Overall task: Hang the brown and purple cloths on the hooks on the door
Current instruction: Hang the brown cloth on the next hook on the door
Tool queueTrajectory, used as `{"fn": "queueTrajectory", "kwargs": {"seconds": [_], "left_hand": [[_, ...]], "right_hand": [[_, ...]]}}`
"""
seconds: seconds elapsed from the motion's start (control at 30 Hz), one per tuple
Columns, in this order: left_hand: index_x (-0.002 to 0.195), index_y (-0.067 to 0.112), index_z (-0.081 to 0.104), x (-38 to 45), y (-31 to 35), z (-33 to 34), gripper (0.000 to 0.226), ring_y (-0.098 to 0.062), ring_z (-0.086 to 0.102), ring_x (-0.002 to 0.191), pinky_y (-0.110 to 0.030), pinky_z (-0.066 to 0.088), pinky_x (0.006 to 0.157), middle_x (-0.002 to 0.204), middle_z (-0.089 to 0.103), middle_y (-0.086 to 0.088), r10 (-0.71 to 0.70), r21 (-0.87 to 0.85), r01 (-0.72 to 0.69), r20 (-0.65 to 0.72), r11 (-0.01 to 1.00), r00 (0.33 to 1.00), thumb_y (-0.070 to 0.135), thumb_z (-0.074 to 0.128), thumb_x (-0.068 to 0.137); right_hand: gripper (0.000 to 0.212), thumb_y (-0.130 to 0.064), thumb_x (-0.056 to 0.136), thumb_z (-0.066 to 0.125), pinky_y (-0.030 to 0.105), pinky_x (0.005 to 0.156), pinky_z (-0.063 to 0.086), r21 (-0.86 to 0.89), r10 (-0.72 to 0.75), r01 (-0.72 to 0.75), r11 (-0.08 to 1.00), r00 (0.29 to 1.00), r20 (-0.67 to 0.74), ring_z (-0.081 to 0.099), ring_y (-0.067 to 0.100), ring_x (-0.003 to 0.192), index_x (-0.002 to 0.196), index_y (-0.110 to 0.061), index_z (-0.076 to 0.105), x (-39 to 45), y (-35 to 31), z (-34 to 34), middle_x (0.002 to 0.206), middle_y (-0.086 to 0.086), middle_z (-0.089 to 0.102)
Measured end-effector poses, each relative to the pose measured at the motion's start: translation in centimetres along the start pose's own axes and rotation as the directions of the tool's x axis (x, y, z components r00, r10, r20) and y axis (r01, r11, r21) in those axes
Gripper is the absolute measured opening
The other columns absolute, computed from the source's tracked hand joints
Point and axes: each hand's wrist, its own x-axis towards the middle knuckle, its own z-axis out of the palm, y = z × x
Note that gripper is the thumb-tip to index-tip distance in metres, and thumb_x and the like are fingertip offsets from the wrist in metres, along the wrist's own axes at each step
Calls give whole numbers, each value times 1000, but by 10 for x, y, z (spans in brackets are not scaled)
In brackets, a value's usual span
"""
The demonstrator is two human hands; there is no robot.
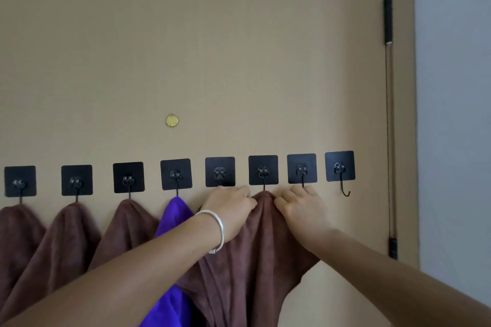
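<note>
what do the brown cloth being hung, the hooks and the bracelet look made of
Brown cloth: soft plush, likely microfibre; matte nap, deep folds.
Hooks: thin dark bent wire, probably metal, on black square pads, material unclear.
Bracelet: shiny pale band, seemingly polished silver-toned metal.

soft matt brown cloth point(247, 260); glossy metal bangle point(219, 231); matt black hook pads point(339, 166); smooth matt door point(186, 48).

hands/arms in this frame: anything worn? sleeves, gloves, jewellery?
Both forearms are bare as far as the frame shows: no sleeves, no gloves. The left hand has a plain silver-coloured metal bangle round the wrist, smooth and unmarked. The right hand shows no ring, watch or band.
</note>
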Motion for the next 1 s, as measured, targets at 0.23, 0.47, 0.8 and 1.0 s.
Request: {"fn": "queueTrajectory", "kwargs": {"seconds": [0.23,0.47,0.8,1.0], "left_hand": [[109,19,66,0,21,-1,32,-26,44,113,-38,36,86,117,50,-4,74,92,-77,42,993,996,40,55,88],[143,7,19,-14,52,20,70,-35,58,108,-39,46,86,120,59,-15,-52,-397,168,286,902,957,32,57,90],[142,12,28,-26,48,4,50,-27,50,115,-39,47,84,134,41,-6,-164,-187,145,-94,972,982,18,42,94],[151,12,1,-40,59,30,67,-23,53,110,-38,47,70,134,39,-3,-159,-107,150,-77,983,984,17,40,96]], "right_hand": [[10,-17,81,66,34,72,45,11,78,-78,997,997,21,55,25,85,90,-15,71,-6,-6,-8,91,5,61],[18,-11,85,65,32,64,50,147,145,-159,976,984,103,58,25,87,103,-11,65,-18,-10,-5,98,6,59],[31,-26,92,47,28,54,37,252,201,-232,940,969,140,60,21,82,122,-19,54,-44,-28,23,101,-2,60],[42,-19,77,67,36,74,56,339,197,-223,914,974,109,64,24,100,118,-14,65,-71,-34,25,115,3,66]]}}
